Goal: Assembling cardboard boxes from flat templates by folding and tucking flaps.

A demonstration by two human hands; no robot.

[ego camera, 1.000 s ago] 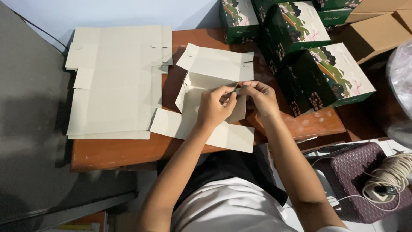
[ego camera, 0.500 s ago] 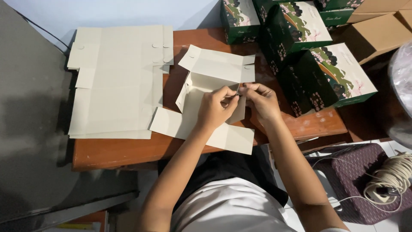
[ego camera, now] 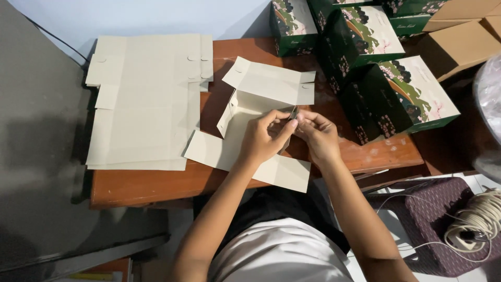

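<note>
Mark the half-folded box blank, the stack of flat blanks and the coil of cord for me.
half-folded box blank [ego camera: 271, 83]: head view, on its raised back flap.
stack of flat blanks [ego camera: 143, 99]: head view, middle of the top sheet.
coil of cord [ego camera: 482, 216]: head view, on the wound loops.

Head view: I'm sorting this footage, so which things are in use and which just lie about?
In use: left hand and right hand pinching a flap of the half-folded carton.

Lying about: flat carton stack, green printed boxes, brown box, string coil.

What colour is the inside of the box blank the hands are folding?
Plain pale beige-grey inside the box blank, seen in the head view.
</note>
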